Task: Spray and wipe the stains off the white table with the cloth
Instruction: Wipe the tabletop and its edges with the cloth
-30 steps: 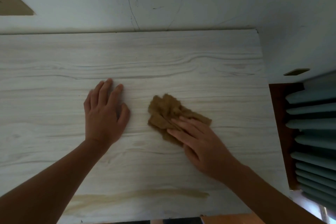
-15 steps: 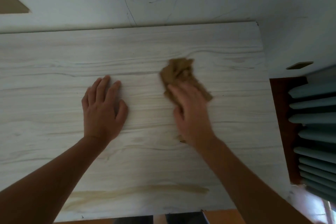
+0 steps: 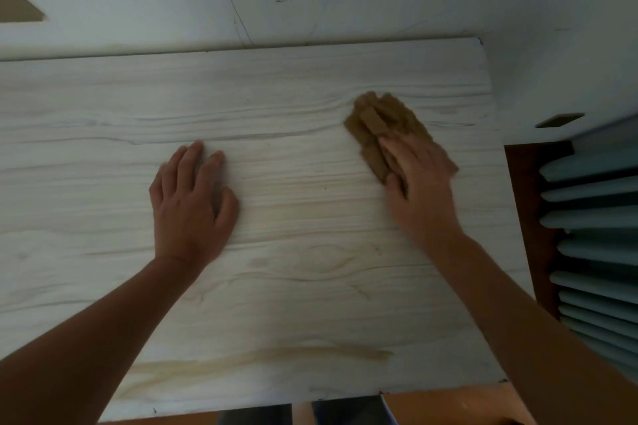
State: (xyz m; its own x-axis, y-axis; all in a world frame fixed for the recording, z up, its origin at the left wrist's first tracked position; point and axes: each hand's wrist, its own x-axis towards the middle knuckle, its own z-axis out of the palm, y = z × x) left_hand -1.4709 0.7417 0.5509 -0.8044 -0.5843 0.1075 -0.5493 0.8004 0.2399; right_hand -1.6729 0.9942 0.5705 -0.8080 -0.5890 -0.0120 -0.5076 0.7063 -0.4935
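— Your left hand (image 3: 191, 203) lies flat on the white table (image 3: 86, 155), fingers straight, gripping nothing.
— And the stain (image 3: 262, 357)?
— Yellowish, along the near edge, between your forearms. Further right, your right hand (image 3: 419, 183) presses the brown cloth (image 3: 376, 121) down with flat fingers, toward the far right corner.
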